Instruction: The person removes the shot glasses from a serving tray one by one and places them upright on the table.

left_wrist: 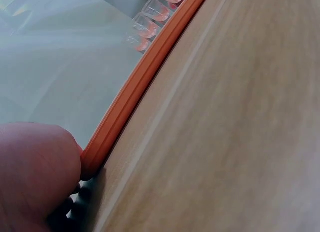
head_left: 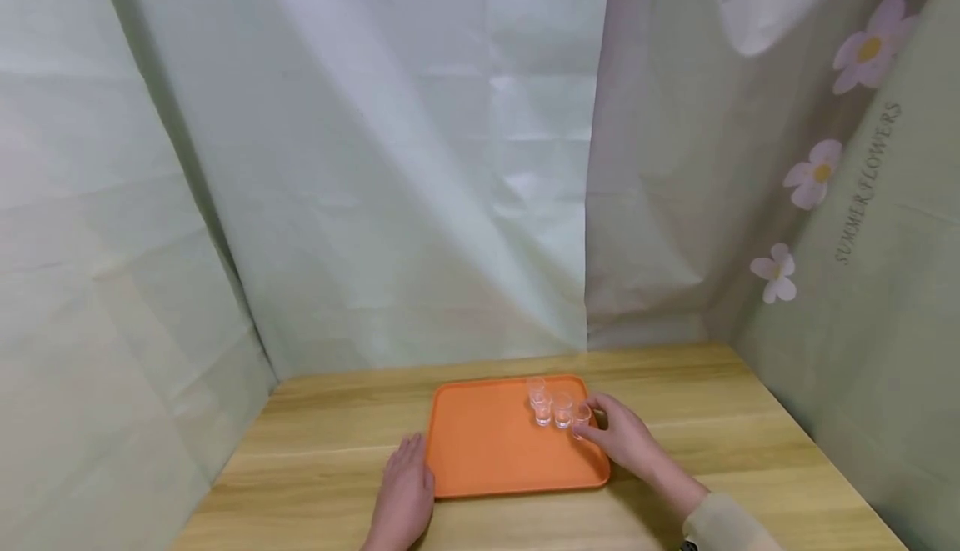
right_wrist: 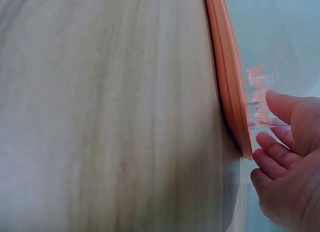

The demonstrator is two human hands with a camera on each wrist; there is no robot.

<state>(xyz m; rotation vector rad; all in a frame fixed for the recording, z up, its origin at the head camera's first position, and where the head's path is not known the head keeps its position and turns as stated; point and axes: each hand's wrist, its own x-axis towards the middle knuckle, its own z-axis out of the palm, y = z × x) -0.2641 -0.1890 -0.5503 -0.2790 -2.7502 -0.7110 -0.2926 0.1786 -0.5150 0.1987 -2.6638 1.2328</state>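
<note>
An orange tray lies on the wooden table, bearing several small clear shot glasses clustered toward its back right. My right hand reaches over the tray's right edge and holds the rightmost shot glass between thumb and fingers. In the right wrist view, the thumb lies over the near side of that glass and the lower fingers are bent. At the tray's left edge, my left hand lies with its fingers extended forward, its thumb side against the rim.
The wooden tabletop extends around the tray. Pale green sheeting hangs behind the table and along both sides, with printed flowers on the right.
</note>
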